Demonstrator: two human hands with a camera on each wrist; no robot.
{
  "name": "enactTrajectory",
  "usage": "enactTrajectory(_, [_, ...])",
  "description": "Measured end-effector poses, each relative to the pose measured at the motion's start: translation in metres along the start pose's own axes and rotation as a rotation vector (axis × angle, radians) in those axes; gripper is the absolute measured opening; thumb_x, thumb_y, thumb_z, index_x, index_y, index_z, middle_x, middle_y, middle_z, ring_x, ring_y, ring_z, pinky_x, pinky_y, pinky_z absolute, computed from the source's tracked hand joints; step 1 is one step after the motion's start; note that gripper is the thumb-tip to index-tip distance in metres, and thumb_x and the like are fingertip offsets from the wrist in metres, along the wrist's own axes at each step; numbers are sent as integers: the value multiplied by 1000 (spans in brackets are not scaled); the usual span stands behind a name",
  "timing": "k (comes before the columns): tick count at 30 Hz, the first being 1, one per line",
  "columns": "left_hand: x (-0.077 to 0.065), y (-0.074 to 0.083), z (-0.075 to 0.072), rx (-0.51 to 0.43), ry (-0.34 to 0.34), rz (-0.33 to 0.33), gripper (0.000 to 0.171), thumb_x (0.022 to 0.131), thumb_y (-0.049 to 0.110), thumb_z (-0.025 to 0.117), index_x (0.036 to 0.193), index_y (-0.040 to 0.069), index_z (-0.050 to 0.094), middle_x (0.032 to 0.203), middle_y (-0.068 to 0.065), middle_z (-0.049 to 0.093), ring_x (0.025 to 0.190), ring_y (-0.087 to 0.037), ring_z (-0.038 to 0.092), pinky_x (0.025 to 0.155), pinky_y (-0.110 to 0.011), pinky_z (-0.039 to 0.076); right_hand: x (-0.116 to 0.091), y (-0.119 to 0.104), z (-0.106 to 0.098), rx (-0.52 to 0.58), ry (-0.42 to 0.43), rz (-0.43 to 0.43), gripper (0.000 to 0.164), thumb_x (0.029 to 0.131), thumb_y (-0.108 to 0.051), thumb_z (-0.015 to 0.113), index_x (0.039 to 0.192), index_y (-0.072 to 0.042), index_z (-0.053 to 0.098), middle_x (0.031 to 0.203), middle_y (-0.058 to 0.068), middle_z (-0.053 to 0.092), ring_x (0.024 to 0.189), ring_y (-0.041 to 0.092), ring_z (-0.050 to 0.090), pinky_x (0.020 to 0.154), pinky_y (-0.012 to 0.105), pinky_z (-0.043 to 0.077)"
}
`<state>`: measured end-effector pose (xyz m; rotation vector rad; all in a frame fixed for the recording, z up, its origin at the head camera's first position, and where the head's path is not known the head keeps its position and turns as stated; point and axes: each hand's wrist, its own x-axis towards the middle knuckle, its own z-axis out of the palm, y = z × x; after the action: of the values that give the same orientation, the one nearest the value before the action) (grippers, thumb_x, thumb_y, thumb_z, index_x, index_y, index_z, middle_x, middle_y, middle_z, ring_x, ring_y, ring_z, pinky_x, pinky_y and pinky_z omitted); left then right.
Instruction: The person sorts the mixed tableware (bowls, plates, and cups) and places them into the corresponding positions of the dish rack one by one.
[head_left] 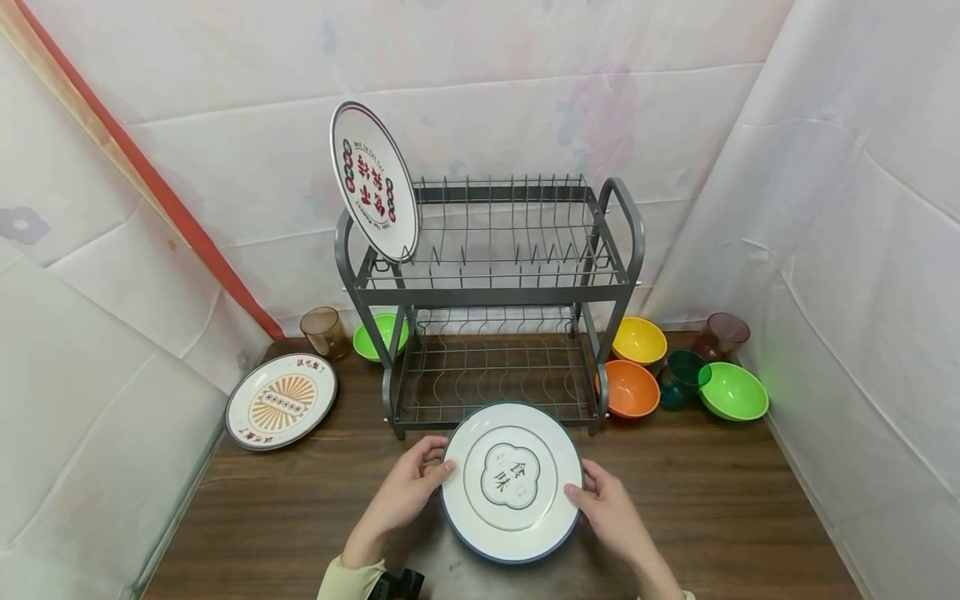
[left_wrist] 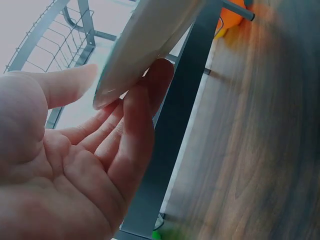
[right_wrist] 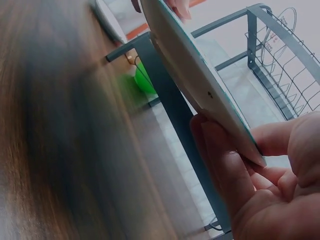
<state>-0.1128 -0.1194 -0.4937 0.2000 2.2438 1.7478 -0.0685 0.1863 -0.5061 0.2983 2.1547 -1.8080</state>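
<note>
A white plate [head_left: 487, 525] with a blue rim and dark characters at its centre is held between both hands in front of the rack, raised off the table. My left hand [head_left: 411, 482] grips its left edge, thumb at the rim and fingers beneath, as the left wrist view shows. At the right edge my right hand [head_left: 611, 512] pinches the plate between thumb and fingers. Behind it stands a two-tier dark metal dish rack [head_left: 495, 294]. Another white plate [head_left: 371, 179] with red characters stands tilted at the left end of the upper tier.
On the left lie a plate with an orange sunburst [head_left: 281, 402], a brown cup [head_left: 324, 332] and a green bowl [head_left: 380, 335]. Right of the rack are a yellow bowl [head_left: 639, 340], an orange bowl [head_left: 632, 389], a teal cup [head_left: 681, 379], a green bowl [head_left: 735, 392] and a reddish cup [head_left: 722, 335].
</note>
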Motion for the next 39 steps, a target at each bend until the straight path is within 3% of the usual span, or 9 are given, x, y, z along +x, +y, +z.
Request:
enactTrajectory(5, [-1, 2, -2, -10, -17, 17, 41, 97, 11, 64, 129, -11, 51, 114, -20, 65, 90, -19, 65, 76, -32, 54, 1, -1, -2, -49, 37, 10, 59, 97, -20, 66, 144, 7, 42, 132, 27, 58, 101, 28, 69, 84, 39, 56])
enactTrajectory(10, [-3, 3, -5, -14, -40, 49, 41, 98, 11, 64, 129, -12, 52, 110, -19, 68, 91, -17, 65, 77, -26, 53, 2, -3, -6, -87, 39, -22, 57, 96, -18, 68, 142, 7, 45, 125, 24, 64, 98, 27, 70, 84, 41, 56])
enactTrajectory(16, [-2, 2, -6, -21, -73, 60, 37, 98, 11, 63, 127, -11, 54, 104, -16, 71, 87, -16, 65, 80, -35, 56, 1, -8, -13, -135, 53, -59, 54, 95, -15, 69, 140, 7, 48, 123, 22, 66, 99, 28, 70, 85, 42, 56])
enactTrajectory(21, [0, 0, -5, -9, -97, 64, 37, 98, 12, 64, 127, -10, 55, 104, -15, 71, 87, -17, 64, 80, -34, 55, 1, -14, -19, -150, 67, -71, 52, 94, -11, 69, 139, 7, 49, 120, 21, 67, 96, 28, 71, 83, 42, 56])
enactTrajectory(29, [-1, -1, -12, -64, -98, 73, 40, 106, 24, 51, 129, -8, 55, 107, -14, 67, 94, -19, 65, 82, -35, 55, 1, -18, -20, -131, 59, -85, 53, 94, -12, 70, 138, 7, 49, 115, 20, 70, 95, 27, 71, 84, 42, 56])
enactTrajectory(39, [-2, -7, -26, -97, -104, 70, 41, 108, 27, 45, 131, -5, 55, 115, -21, 68, 97, -29, 69, 87, -45, 53, -12, -57, -35, -109, 100, -142, 48, 95, -3, 66, 140, 2, 50, 111, 17, 71, 85, 25, 73, 72, 34, 59])
